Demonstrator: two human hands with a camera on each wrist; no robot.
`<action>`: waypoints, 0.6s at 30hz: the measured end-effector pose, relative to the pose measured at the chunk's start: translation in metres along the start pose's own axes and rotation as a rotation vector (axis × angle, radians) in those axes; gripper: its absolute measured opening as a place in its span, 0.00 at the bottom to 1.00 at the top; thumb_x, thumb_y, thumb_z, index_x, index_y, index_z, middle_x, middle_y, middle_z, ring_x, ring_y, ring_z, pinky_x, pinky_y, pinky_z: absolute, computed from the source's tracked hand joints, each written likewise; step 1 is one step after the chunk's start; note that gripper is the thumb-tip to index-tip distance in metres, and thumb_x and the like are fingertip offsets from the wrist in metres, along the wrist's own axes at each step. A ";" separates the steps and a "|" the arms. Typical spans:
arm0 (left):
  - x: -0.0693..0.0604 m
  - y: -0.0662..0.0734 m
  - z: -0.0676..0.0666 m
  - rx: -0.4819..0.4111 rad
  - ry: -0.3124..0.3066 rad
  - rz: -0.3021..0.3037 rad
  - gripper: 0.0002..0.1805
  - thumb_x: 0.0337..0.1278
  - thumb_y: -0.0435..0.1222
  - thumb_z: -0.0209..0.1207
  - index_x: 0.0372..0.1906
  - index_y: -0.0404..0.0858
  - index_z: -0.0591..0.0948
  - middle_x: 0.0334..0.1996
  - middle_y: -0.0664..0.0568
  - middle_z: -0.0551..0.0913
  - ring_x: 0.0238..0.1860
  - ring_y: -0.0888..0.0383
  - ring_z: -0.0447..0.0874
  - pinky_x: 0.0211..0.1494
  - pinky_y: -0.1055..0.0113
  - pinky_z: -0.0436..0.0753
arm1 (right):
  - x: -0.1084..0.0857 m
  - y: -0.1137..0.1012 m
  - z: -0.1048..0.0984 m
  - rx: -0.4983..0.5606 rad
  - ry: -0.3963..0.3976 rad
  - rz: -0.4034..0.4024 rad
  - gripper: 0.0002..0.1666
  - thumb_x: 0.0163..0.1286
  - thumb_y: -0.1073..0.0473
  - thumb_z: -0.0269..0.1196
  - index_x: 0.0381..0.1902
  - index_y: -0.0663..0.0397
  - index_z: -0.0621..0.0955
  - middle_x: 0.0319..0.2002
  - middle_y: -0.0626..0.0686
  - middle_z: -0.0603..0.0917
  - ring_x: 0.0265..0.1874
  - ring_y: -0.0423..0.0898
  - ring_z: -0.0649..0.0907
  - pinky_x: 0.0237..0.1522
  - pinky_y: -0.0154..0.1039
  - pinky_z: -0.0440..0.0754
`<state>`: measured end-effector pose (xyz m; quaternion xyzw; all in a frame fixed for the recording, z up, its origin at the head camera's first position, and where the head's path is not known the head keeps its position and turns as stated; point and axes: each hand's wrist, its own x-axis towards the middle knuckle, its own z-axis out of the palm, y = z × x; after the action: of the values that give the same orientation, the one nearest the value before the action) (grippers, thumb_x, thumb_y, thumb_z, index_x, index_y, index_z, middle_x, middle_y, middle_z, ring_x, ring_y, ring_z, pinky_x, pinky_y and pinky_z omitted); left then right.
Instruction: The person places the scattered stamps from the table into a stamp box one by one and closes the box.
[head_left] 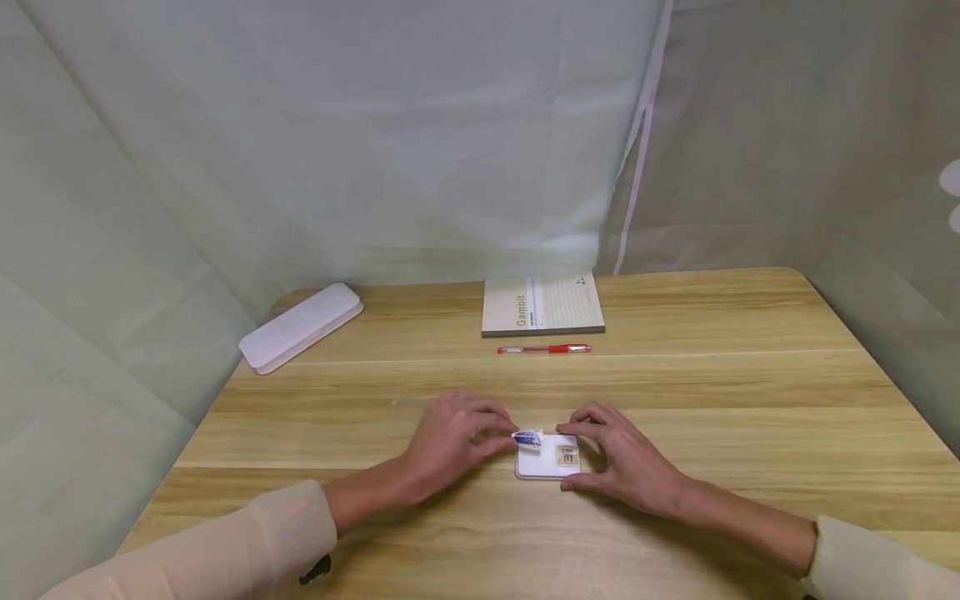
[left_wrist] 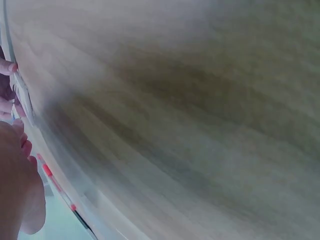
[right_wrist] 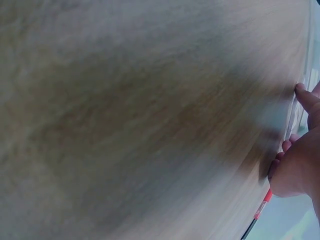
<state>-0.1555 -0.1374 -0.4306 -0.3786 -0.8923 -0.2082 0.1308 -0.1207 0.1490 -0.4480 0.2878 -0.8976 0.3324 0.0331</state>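
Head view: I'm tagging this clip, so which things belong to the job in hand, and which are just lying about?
In the job:
flat white piece, held by right hand
blue-and-white piece, pinched by left hand
gold square

Lying about:
red pen
notebook
white case
clear piece, role unclear

White case point(head_left: 536, 468): flat, shallow rectangular body with rounded corners; pale rim visible along the near edge.
Case pose: lies face up on the wooden table point(head_left: 457, 550), longer side running left to right.
Case hold: right hand point(head_left: 626, 460) grips the right end, thumb at the near edge, fingertip at the far edge.
Gold square point(head_left: 567, 456): dark markings; located on the right part of the case face.
Blue-and-white piece point(head_left: 528, 439): thin, blue printing on white; pinched at its left end by the left hand point(head_left: 459, 435).
Piece position: tilted over the far left part of the case face; attachment to the case cannot be determined.
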 end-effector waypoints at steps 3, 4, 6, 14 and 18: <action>-0.001 0.003 0.001 -0.007 -0.011 0.020 0.09 0.58 0.48 0.77 0.41 0.53 0.94 0.44 0.65 0.91 0.49 0.64 0.88 0.56 0.61 0.85 | 0.000 0.000 0.000 -0.002 -0.003 0.002 0.38 0.55 0.47 0.85 0.60 0.56 0.87 0.56 0.44 0.81 0.58 0.48 0.78 0.63 0.55 0.80; -0.001 0.004 0.001 -0.011 -0.013 0.027 0.09 0.58 0.48 0.77 0.42 0.52 0.94 0.44 0.65 0.91 0.49 0.64 0.88 0.56 0.61 0.85 | 0.000 0.000 0.000 -0.003 -0.004 0.001 0.38 0.55 0.47 0.85 0.60 0.56 0.87 0.56 0.44 0.81 0.58 0.48 0.78 0.63 0.55 0.80; -0.002 0.005 0.002 -0.012 -0.017 0.040 0.09 0.59 0.48 0.76 0.42 0.52 0.94 0.44 0.64 0.91 0.49 0.64 0.87 0.56 0.61 0.85 | 0.000 0.000 0.000 -0.004 -0.006 0.002 0.38 0.55 0.47 0.85 0.60 0.56 0.87 0.56 0.44 0.81 0.58 0.48 0.78 0.63 0.55 0.80; -0.003 0.009 0.004 0.021 -0.038 0.055 0.10 0.59 0.49 0.76 0.41 0.52 0.94 0.44 0.65 0.91 0.50 0.63 0.86 0.58 0.60 0.84 | 0.000 -0.001 -0.001 -0.002 -0.010 -0.001 0.37 0.56 0.47 0.84 0.61 0.56 0.87 0.56 0.44 0.80 0.57 0.47 0.78 0.62 0.54 0.80; -0.003 0.011 0.005 0.060 -0.066 0.074 0.10 0.61 0.50 0.75 0.42 0.52 0.94 0.44 0.65 0.90 0.49 0.63 0.85 0.57 0.62 0.84 | 0.000 0.000 -0.001 -0.004 -0.006 -0.011 0.37 0.56 0.47 0.84 0.60 0.56 0.87 0.56 0.44 0.81 0.57 0.47 0.78 0.62 0.54 0.81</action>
<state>-0.1458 -0.1303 -0.4330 -0.4136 -0.8875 -0.1639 0.1204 -0.1205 0.1494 -0.4474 0.2935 -0.8968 0.3294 0.0330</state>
